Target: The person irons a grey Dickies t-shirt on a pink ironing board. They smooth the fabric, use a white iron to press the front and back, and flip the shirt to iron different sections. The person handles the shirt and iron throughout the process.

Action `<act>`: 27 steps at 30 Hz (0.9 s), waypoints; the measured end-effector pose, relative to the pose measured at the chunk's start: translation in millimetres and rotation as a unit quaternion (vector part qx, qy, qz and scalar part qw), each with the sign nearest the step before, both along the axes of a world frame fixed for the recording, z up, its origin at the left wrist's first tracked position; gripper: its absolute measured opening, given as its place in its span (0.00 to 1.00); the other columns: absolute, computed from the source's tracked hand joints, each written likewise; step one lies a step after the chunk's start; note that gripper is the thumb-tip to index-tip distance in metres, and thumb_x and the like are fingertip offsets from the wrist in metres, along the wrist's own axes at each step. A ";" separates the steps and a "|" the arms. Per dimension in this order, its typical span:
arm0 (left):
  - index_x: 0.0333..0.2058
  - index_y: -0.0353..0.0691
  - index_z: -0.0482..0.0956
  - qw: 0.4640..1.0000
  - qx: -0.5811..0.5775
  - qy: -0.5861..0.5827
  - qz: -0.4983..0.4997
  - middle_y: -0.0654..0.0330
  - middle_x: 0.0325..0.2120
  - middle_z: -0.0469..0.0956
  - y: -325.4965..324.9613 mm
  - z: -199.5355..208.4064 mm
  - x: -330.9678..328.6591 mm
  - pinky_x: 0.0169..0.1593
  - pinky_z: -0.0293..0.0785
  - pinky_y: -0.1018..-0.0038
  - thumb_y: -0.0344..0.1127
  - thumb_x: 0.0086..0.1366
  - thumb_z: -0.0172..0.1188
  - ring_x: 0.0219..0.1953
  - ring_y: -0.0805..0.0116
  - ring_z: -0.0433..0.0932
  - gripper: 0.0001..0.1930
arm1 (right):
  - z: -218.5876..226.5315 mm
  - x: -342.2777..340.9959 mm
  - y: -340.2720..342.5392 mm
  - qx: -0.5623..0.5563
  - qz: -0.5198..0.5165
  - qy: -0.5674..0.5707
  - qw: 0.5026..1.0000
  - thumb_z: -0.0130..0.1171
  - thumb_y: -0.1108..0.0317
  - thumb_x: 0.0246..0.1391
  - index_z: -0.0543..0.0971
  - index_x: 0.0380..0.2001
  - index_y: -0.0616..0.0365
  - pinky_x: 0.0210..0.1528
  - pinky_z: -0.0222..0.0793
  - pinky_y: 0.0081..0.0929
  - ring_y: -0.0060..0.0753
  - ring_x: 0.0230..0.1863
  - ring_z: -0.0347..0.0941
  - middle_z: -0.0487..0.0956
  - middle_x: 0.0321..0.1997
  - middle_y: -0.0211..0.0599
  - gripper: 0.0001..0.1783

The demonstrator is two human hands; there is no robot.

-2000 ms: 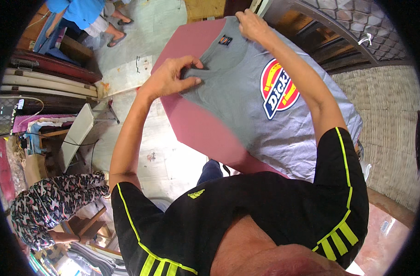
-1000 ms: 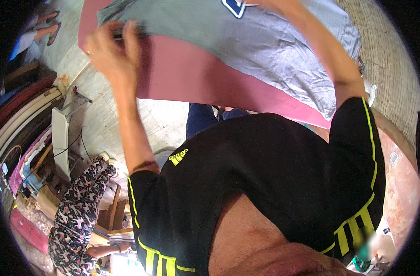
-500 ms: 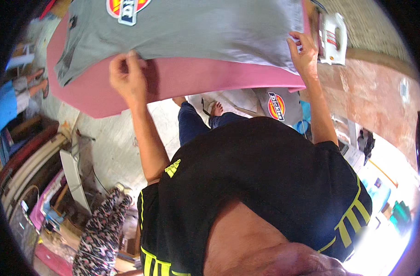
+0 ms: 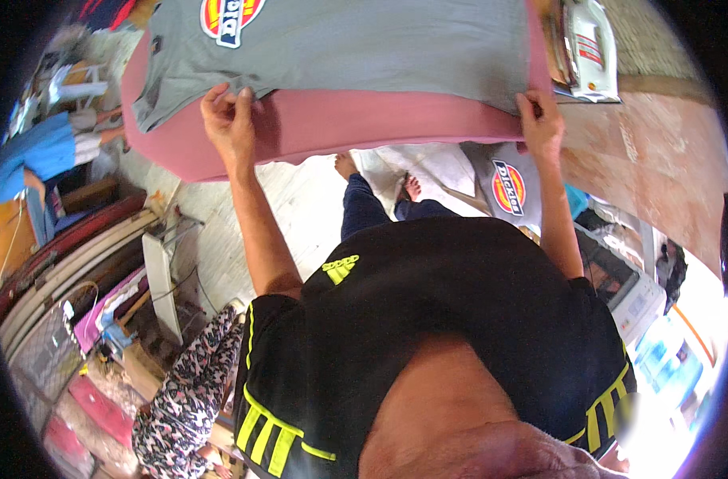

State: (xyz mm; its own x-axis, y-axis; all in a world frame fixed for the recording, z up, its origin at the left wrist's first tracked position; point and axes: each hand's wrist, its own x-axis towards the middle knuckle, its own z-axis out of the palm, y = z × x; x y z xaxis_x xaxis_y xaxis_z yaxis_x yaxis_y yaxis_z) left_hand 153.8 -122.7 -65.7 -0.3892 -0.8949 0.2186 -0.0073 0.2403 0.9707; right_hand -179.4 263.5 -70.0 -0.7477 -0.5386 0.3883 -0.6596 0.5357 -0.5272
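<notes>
A grey T-shirt [image 4: 364, 48] with a red, yellow and white printed badge lies spread over a pink-covered ironing board [image 4: 340, 128]. My left hand [image 4: 231, 126] is at the shirt's near edge, left of the middle, thumb and fingers pinching the cloth, which puckers there. My right hand [image 4: 544, 124] is at the shirt's near right corner, its fingers closed on the edge. Between my hands the near edge runs nearly straight, with a strip of pink cover showing in front of it. Right of the board rests a white iron [image 4: 592, 52], untouched.
Below the board hangs or lies another grey shirt [image 4: 503, 188] with a similar badge. A brownish tabletop [image 4: 643, 152] extends at the right. A person in patterned trousers [image 4: 184, 391] is at the lower left; one in blue [image 4: 41, 148] is farther left. Rolls and boards [image 4: 76, 271] are stacked there.
My right hand has moved down to the shirt's corner and closed on it. The shirt's near right edge now lies straighter. The whole view has shifted slightly.
</notes>
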 end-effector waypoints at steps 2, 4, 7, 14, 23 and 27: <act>0.49 0.37 0.73 0.999 -0.035 0.039 -0.002 0.66 0.29 0.75 0.9 3.4 2.9 0.38 0.71 0.81 0.23 0.64 0.65 0.33 0.78 0.75 0.16 | -1.5 -10.9 8.2 -0.097 -0.030 -0.153 0.983 0.68 0.64 0.58 0.84 0.37 0.59 0.39 0.71 0.22 0.19 0.33 0.73 0.82 0.31 0.29 0.10; 0.45 0.39 0.75 0.998 -0.037 0.045 0.007 0.71 0.28 0.71 15.4 18.1 -5.4 0.34 0.64 0.84 0.25 0.65 0.65 0.31 0.83 0.68 0.11 | 9.9 -23.1 15.4 -0.164 -0.025 -0.168 0.972 0.68 0.66 0.58 0.84 0.37 0.59 0.39 0.70 0.20 0.16 0.34 0.71 0.81 0.32 0.25 0.08; 0.42 0.41 0.78 0.999 -0.025 -0.017 -0.040 0.73 0.27 0.69 19.2 12.1 4.7 0.33 0.62 0.84 0.26 0.67 0.64 0.29 0.84 0.64 0.07 | 11.9 -26.4 19.0 -0.174 -0.039 -0.162 0.971 0.68 0.68 0.59 0.84 0.37 0.60 0.39 0.69 0.17 0.14 0.35 0.71 0.81 0.33 0.24 0.07; 0.42 0.36 0.80 0.999 -0.010 -0.021 -0.028 0.69 0.33 0.76 20.3 26.0 7.7 0.40 0.67 0.83 0.28 0.69 0.62 0.35 0.82 0.71 0.05 | 31.3 -24.2 5.0 -0.130 -0.005 -0.264 0.956 0.57 0.61 0.68 0.76 0.48 0.60 0.33 0.68 0.21 0.16 0.28 0.68 0.75 0.28 0.25 0.14; 0.42 0.34 0.80 0.988 -0.045 -0.083 -0.121 0.62 0.35 0.80 -6.4 19.7 1.4 0.45 0.72 0.75 0.28 0.65 0.64 0.39 0.73 0.76 0.07 | 74.1 -33.1 -7.7 0.040 0.076 -0.155 0.984 0.66 0.75 0.53 0.65 0.65 0.55 0.44 0.72 0.22 0.23 0.39 0.77 0.83 0.40 0.34 0.36; 0.42 0.36 0.81 0.959 -0.168 -0.158 -0.164 0.59 0.38 0.82 -5.4 38.8 4.7 0.45 0.74 0.72 0.24 0.58 0.68 0.39 0.68 0.78 0.12 | 127.8 -26.8 -30.3 -0.169 0.063 -0.202 0.963 0.66 0.74 0.57 0.70 0.59 0.59 0.44 0.76 0.24 0.24 0.38 0.79 0.84 0.42 0.35 0.28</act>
State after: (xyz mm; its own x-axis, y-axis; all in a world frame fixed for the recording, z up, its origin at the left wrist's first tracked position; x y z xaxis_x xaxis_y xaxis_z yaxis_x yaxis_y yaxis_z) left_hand 158.5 -128.1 -26.9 -0.7320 -0.6130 0.2971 -0.1593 0.5781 0.8003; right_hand -206.1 233.2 57.7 -0.8109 -0.5298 0.2485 -0.4132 0.2176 -0.8843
